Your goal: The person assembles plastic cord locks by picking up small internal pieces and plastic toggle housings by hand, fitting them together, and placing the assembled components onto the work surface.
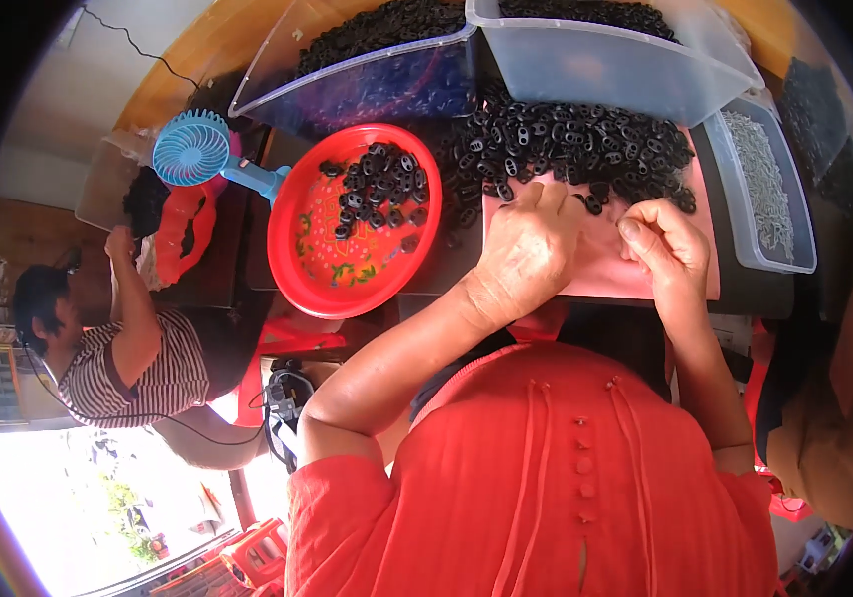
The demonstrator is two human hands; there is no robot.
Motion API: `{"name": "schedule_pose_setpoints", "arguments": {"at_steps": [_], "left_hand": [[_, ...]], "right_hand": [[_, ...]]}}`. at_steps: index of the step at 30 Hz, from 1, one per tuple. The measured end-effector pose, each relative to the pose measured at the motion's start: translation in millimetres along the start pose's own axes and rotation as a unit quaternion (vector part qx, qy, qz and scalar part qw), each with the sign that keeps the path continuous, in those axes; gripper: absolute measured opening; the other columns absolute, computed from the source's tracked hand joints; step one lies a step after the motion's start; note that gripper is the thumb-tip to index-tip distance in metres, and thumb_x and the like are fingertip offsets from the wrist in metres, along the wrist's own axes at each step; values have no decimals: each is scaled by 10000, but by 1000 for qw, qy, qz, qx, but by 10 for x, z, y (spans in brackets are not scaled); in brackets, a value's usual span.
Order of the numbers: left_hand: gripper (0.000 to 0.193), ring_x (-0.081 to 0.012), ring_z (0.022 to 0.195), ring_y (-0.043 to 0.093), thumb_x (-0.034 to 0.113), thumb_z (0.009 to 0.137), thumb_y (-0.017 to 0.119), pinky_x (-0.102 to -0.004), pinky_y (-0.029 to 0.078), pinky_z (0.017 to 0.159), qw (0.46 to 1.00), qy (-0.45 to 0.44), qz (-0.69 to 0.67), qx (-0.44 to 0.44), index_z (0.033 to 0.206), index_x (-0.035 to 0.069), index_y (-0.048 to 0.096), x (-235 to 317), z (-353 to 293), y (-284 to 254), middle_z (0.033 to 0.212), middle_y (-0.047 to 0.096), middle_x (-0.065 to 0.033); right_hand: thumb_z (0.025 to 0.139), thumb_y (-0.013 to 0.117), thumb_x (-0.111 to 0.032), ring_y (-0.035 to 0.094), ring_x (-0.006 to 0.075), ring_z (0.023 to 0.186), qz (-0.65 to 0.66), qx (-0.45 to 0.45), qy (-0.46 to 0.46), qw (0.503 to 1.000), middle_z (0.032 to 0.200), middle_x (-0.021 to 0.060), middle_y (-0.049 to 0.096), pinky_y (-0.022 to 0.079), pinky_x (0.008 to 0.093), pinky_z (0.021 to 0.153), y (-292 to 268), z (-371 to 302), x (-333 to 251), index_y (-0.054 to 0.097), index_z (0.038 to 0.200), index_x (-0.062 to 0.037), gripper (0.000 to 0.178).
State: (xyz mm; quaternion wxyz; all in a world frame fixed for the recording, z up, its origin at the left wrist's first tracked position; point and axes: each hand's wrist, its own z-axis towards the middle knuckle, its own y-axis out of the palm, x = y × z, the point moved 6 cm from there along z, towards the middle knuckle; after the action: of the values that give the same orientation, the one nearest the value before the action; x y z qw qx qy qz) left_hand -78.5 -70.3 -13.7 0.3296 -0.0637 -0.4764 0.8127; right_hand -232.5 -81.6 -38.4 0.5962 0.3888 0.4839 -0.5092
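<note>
My left hand (pixel 531 244) is closed just over the pink sheet (pixel 605 284), knuckles up, its fingertips hidden. Beside it, my right hand (pixel 673 242) is curled with thumb and forefinger pressed together. Whatever is in either hand is too small or too covered to make out. A heap of small black oval pieces (pixel 566 134) with holes lies right beyond both hands, spilling onto the sheet's far part. To the left of my left hand stands a round red tray (pixel 292 264) with more of these black pieces in it.
At the right, a clear bin (pixel 789 265) holds many small silvery metal parts (pixel 759 179). Two large clear tubs (pixel 625 75) with black pieces stand behind the heap. A blue handheld fan (pixel 190 149) leans by the tray. People sit at left (pixel 138 343) and right (pixel 834 428).
</note>
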Motion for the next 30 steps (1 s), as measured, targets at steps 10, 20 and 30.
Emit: {"name": "schedule_pose_setpoints", "arguments": {"at_steps": [10, 20, 30], "left_hand": [[159, -278, 790, 579, 54, 681, 634, -383, 493, 580, 1000, 9, 7, 1, 825, 27, 573, -32, 1, 0, 864, 559, -111], [175, -311, 785, 595, -8, 673, 648, -398, 514, 645, 998, -26, -49, 30, 833, 36, 593, -94, -127, -287, 890, 588, -135], [194, -335, 854, 598, 16, 700, 658, -415, 501, 706, 987, -106, 116, -25, 891, 18, 628, -1018, -282, -915, 879, 591, -125]], "right_hand": [[921, 621, -68, 432, 35, 637, -36, 2, -20, 999, 730, -38, 501, 357, 188, 563, 31, -7, 10, 586, 873, 3, 93], [924, 620, -62, 427, 35, 637, -74, 5, -17, 997, 726, -36, 500, 347, 189, 562, 54, -2, -3, 584, 872, 4, 91], [915, 630, -63, 449, 30, 674, -60, -6, -38, 997, 752, -37, 520, 368, 185, 589, 35, -2, 11, 582, 861, 6, 99]]}}
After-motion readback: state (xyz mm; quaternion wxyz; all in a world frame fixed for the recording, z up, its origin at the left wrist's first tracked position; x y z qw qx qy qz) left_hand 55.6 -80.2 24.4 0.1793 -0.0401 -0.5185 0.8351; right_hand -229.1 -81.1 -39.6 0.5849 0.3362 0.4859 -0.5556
